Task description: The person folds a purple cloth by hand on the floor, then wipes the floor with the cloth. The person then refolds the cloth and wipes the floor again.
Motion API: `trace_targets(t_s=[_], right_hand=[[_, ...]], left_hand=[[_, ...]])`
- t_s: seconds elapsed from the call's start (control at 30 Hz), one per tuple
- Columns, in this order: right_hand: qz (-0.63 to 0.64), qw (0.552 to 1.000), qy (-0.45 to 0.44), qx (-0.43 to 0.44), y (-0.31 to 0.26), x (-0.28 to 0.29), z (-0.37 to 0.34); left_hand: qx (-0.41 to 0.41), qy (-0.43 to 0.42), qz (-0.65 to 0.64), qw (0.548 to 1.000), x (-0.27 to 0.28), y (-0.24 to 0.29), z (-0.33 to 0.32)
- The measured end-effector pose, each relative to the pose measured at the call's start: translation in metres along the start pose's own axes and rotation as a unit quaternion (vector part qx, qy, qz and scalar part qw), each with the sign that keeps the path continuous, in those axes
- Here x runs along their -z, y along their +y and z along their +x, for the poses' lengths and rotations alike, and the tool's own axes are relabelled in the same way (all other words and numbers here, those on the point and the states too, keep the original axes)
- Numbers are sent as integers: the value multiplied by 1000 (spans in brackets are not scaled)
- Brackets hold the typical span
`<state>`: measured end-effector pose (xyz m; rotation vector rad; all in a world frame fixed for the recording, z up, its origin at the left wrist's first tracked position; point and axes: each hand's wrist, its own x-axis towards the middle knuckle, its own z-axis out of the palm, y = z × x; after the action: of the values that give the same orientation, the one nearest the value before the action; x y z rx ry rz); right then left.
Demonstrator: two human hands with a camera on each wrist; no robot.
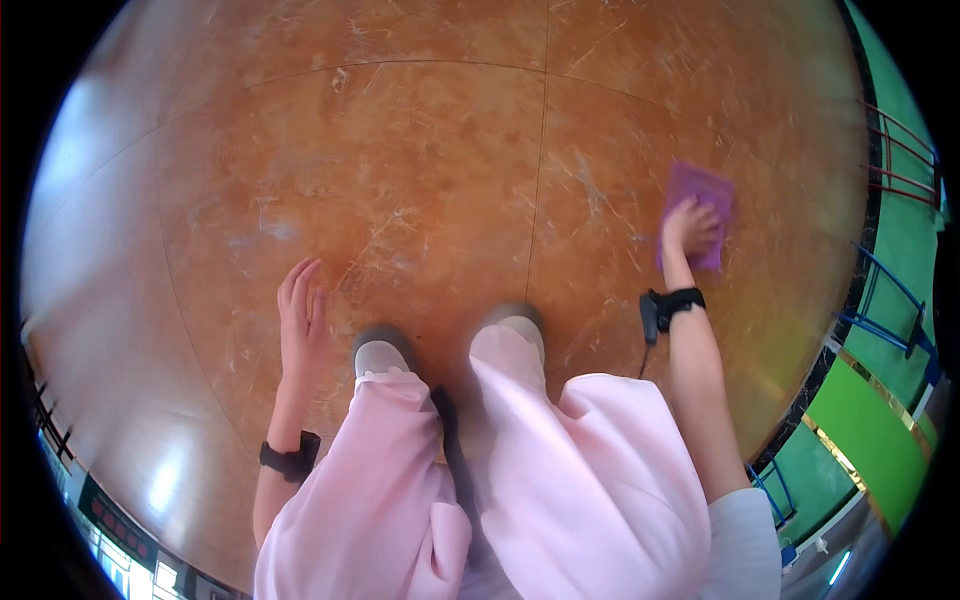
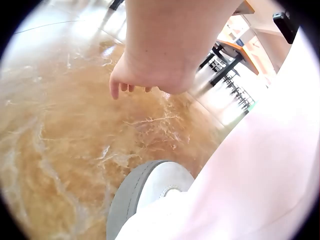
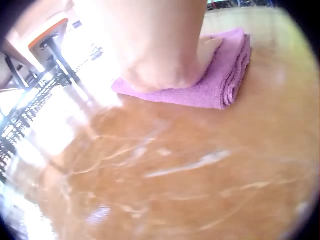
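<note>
A folded purple cloth (image 1: 708, 186) lies flat on the glossy orange-brown floor (image 1: 430, 150), right of the feet. My right hand (image 1: 692, 226) presses on it with spread fingers. In the right wrist view the cloth (image 3: 220, 90) shows several stacked layers at its edge, under the hand (image 3: 165, 70); the fingers are mostly hidden there. The left hand (image 1: 302, 318) hangs over the floor left of the feet, holding nothing, its fingers loosely extended. In the left wrist view that hand (image 2: 150, 75) shows its fingertips pointing down beside a shoe (image 2: 165, 182).
Two grey and white shoes (image 1: 384, 350) stand between the hands, below pink trousers (image 1: 560, 470). Along the right side run a dark floor border, blue metal legs (image 1: 885, 290), red rails (image 1: 905, 155) and a green panel (image 1: 865, 420). Tables with dark legs (image 2: 227, 70) stand farther off.
</note>
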<state>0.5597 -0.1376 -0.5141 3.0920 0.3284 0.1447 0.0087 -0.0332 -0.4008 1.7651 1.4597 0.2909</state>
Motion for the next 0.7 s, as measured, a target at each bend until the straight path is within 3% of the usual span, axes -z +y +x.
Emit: trace_targets(t_s=[0.07,0.13,0.2,0.27,0.3,0.33,0.37,0.43,0.5,0.57,0.67,0.7], right_hand=[[11,993,27,116,-63,9,-19],[74,972,-27,221,-134,44,-59],[170,916,53,360,-182,30,-115],[180,866,-28,465,-226,57,-180],[238,811,-17,534,-237,59,-216],[278,761,-84,580,-244,70,-249],[225,705,-121,662,-245,82,-278],[345,529,-151,760,-238,54,-343],[219,403,-147,876,-224,66,-365],[235,372,-146,886,-221,68,-356],[270,392,-148,867,-221,57,-310],[293,422,-164,842,-218,55,-285]], left_hand=[[8,5,-13,1000,-3,-4,-1],[15,9,-24,1000,-3,-3,2],[3,31,-6,1000,-3,5,5],[-7,32,-6,999,2,13,6],[-17,35,-4,999,5,17,6],[-17,36,-3,999,9,20,5],[-17,40,7,999,14,23,3],[-19,43,18,999,19,23,-4],[-11,63,-9,998,24,18,-10],[-33,57,9,998,27,11,-12],[14,91,-13,996,31,13,-21],[10,88,-16,996,31,12,-22]])
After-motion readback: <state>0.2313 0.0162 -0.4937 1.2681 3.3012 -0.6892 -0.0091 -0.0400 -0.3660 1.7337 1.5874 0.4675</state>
